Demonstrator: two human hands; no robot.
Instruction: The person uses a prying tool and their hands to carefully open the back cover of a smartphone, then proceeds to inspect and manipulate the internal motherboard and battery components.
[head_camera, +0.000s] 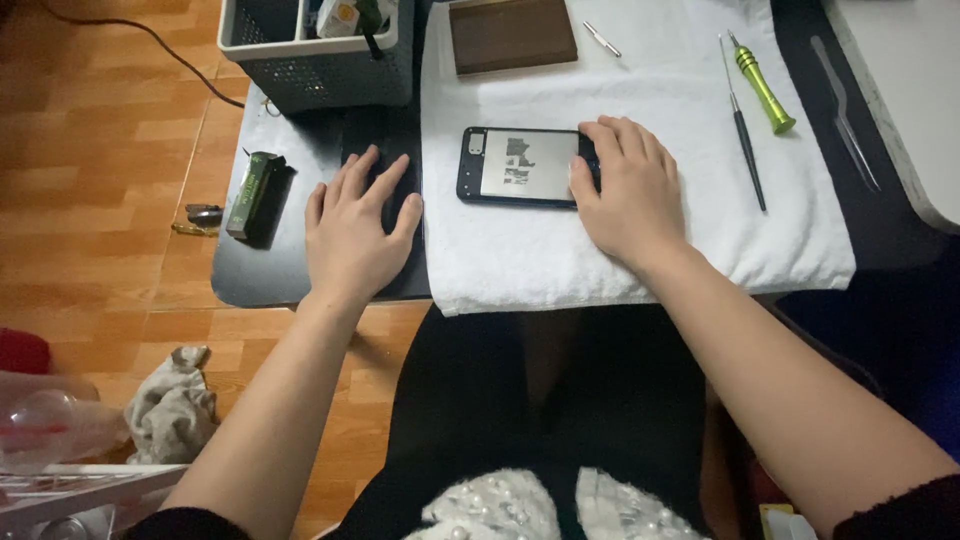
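Note:
A dark phone (515, 165) lies face down on a white towel (640, 250), its back showing a grey panel with patchy dark marks. My right hand (625, 195) rests flat over the phone's right end, fingers curled on its edge. My left hand (355, 230) lies spread, palm down, on the dark table (255, 275) just left of the towel, holding nothing.
On the towel lie a brown rectangular slab (510, 35), a small metal piece (602, 39), a thin dark screwdriver (745, 140) and a green-handled driver (765, 90). Tweezers (845, 110) lie at the right. A grey basket (315, 50) stands far left; a green box (252, 192) sits by the table's edge.

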